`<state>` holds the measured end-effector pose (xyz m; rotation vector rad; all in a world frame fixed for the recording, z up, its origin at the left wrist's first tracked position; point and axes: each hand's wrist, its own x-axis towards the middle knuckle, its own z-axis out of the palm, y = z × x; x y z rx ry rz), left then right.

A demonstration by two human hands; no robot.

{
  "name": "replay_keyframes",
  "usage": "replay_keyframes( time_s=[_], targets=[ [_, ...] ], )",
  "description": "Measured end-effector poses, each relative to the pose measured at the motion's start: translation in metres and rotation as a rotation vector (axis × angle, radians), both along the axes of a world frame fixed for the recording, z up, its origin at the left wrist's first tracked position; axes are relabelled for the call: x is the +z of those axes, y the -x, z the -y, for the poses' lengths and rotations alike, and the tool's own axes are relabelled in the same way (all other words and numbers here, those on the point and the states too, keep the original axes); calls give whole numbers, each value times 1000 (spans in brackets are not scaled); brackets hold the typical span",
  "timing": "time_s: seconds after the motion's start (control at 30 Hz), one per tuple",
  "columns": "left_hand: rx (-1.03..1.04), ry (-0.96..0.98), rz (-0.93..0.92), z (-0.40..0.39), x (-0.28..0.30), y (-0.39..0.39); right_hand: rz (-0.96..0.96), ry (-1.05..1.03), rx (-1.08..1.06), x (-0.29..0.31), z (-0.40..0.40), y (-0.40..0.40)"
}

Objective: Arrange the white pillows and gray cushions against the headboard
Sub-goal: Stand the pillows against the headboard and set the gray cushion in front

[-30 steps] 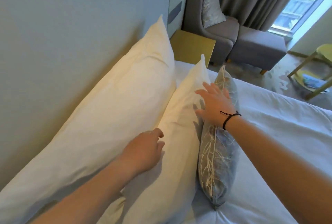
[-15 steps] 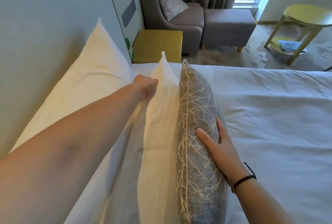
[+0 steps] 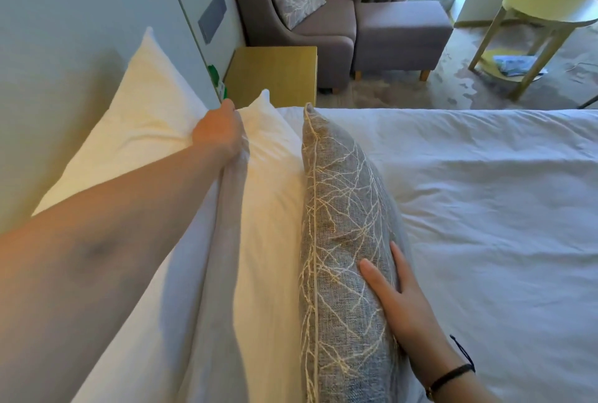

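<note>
Two white pillows (image 3: 142, 124) are pinched by the closed left hand (image 3: 220, 130); the gray cushion (image 3: 339, 208) is pressed by the flat, open right hand (image 3: 398, 302).

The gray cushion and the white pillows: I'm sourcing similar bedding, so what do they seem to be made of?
The gray cushion looks like coarse woven fabric, linen-like, matte: visible weave, with a cream branch pattern, stitched or printed, and piped edge. The white pillows look cased in smooth, matte, cotton-like cloth; it creases finely where the left hand grips. Fibre content cannot be confirmed.
</note>
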<state>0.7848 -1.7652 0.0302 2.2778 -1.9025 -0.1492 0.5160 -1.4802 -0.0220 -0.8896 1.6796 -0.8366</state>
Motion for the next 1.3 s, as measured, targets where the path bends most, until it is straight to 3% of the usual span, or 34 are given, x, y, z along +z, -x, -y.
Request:
replay_keyframes(
  time_s=[0.13,0.23,0.3,0.37,0.43,0.77,0.9,1.07,1.2,1.3],
  targets=[
    [-97,13,-123,-48,27,26,44,-2,23,-7,3,4],
    [-282,-147,-272,-131,40,61,95,4,38,-12,9,12],
    [-342,-242,-217,-197,44,86,115,20,34,-17,15,18],
    [-343,-217,-64,-244,39,103,128,1,37,-21,22,24],
    [-293,-184,-44,-267,35,110,133,-32,49,-26,25,32],
    [-276,-194,-444,-273,29,49,-7,-124,114,-75,8,20],
    [-216,-109,-499,-272,50,13,88,-118,136,-71,24,-23],
    [-141,62,-453,-247,63,-27,161,-113,146,-62,48,-62],
    [-174,-67,-331,-231,33,-7,123,-174,148,-73,47,-55],
    [-174,-55,-266,-234,24,11,70,-211,193,-72,44,-44]
  ],
)
